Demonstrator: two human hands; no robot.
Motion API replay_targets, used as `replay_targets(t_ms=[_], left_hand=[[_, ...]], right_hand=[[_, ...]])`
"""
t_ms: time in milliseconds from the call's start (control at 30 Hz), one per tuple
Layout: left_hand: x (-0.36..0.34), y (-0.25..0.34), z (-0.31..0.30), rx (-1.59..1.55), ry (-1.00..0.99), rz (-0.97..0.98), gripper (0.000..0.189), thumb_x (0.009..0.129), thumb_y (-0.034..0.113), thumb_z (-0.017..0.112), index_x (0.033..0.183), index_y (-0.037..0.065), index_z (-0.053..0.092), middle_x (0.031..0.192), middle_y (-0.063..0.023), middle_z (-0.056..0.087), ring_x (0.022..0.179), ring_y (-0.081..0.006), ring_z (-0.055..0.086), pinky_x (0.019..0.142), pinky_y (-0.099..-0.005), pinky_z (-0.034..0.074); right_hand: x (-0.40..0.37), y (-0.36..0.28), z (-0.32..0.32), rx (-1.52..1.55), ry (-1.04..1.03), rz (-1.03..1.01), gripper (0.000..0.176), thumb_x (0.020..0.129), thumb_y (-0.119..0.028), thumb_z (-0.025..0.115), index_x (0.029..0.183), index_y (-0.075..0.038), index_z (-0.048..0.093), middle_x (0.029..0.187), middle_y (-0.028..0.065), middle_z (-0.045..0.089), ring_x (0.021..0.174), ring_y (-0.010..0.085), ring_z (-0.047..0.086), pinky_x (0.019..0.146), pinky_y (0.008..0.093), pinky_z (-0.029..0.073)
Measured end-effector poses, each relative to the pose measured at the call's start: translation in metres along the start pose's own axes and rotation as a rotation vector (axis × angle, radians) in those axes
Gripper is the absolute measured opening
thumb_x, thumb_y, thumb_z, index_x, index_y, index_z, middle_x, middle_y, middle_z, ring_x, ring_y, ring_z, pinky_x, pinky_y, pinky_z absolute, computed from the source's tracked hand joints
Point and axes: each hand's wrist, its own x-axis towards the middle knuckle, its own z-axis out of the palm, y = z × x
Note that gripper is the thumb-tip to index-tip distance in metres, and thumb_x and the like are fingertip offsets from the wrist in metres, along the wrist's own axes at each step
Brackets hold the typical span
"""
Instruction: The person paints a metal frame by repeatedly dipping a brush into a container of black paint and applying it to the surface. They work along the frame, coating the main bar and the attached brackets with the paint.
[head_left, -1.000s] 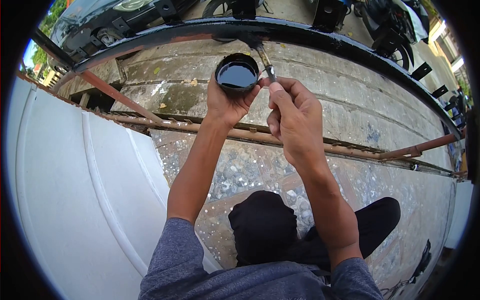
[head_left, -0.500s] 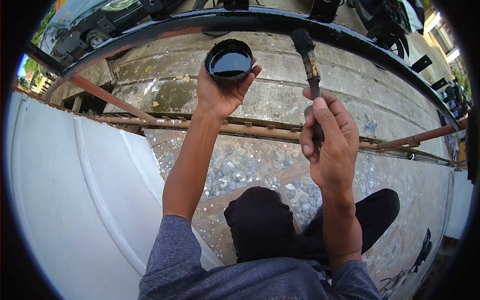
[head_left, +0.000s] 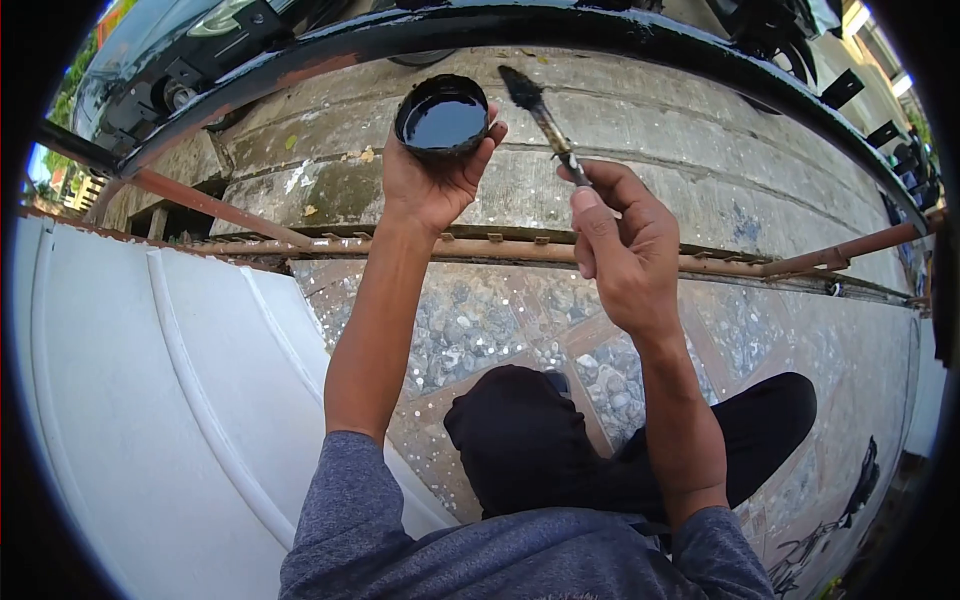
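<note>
My left hand (head_left: 437, 185) is closed around the underside of a small round cup of black paint (head_left: 442, 118), its mouth tilted toward me. In my right hand (head_left: 628, 245) is a paintbrush (head_left: 545, 120), gripped by the handle between thumb and fingers. Its black-coated bristles point up and left, a short way right of the cup and apart from it. Just beyond both hands runs a metal rail (head_left: 480, 38), mostly glossy black, with a reddish-brown stretch at the left. The lower end of the brush handle is hidden by my fingers.
A lower brown rail (head_left: 490, 248) crosses in front of my knees, joined by slanted reddish bars (head_left: 215, 205). White corrugated sheeting (head_left: 130, 380) lies left. A car (head_left: 185, 60) and a motorcycle (head_left: 780, 40) stand beyond the rail. Stone-patterned tiles (head_left: 460, 310) are below me.
My right hand has moved the paintbrush left, away from the black rail and toward the cup, tilting the bristles left. My left hand with the cup has shifted slightly left.
</note>
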Motion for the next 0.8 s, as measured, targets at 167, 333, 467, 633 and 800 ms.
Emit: replay_targets(t_ms=[167,333,467,633,800], left_hand=[[0.007,-0.009,0.006,0.03,-0.064,-0.036,0.056,0.096,0.034,0.049,0.133,-0.008,0.048,0.127,-0.0262,0.057,0.111,-0.0401,0.063,0.089,-0.0424,0.061],[0.02,-0.029,0.021,-0.008,-0.063,-0.108,0.058,0.094,0.033,0.054,0.136,-0.006,0.046,0.128,-0.0241,0.058,0.109,-0.0395,0.064,0.09,-0.0409,0.061],[0.034,-0.053,0.029,-0.069,0.012,-0.157,0.055,0.095,0.038,0.051,0.128,-0.006,0.054,0.12,-0.027,0.062,0.108,-0.0416,0.064,0.085,-0.0449,0.063],[0.042,-0.078,0.033,-0.018,0.038,-0.18,0.054,0.093,0.033,0.057,0.132,-0.004,0.051,0.126,-0.0226,0.06,0.107,-0.0384,0.065,0.087,-0.0421,0.062],[0.056,-0.103,0.043,-0.047,0.005,-0.252,0.054,0.093,0.031,0.058,0.134,-0.003,0.05,0.129,-0.0216,0.059,0.107,-0.037,0.066,0.088,-0.0415,0.061]], right_hand=[[0.032,-0.001,-0.014,0.044,0.001,-0.087,0.024,0.097,-0.015,0.06,0.111,0.004,0.063,0.083,0.0,0.062,0.065,0.0009,0.043,0.054,0.0208,0.035],[-0.006,-0.007,-0.087,0.103,0.259,-0.088,0.024,0.1,-0.013,0.056,0.116,0.003,0.063,0.075,-0.0036,0.054,0.053,-0.0012,0.04,0.046,0.0167,0.029],[-0.02,0.003,-0.075,0.086,0.12,-0.057,0.026,0.1,-0.012,0.055,0.119,0.005,0.06,0.077,-0.0025,0.055,0.053,0.0006,0.041,0.046,0.0176,0.029],[0.009,-0.01,-0.13,0.069,0.168,-0.125,0.023,0.098,-0.015,0.061,0.109,0.004,0.064,0.074,-0.0033,0.056,0.062,0.0012,0.042,0.052,0.0202,0.032],[-0.023,-0.006,-0.179,0.274,0.561,-0.224,0.025,0.1,-0.014,0.057,0.117,0.004,0.06,0.072,-0.0027,0.054,0.053,0.0006,0.044,0.045,0.0166,0.034]])
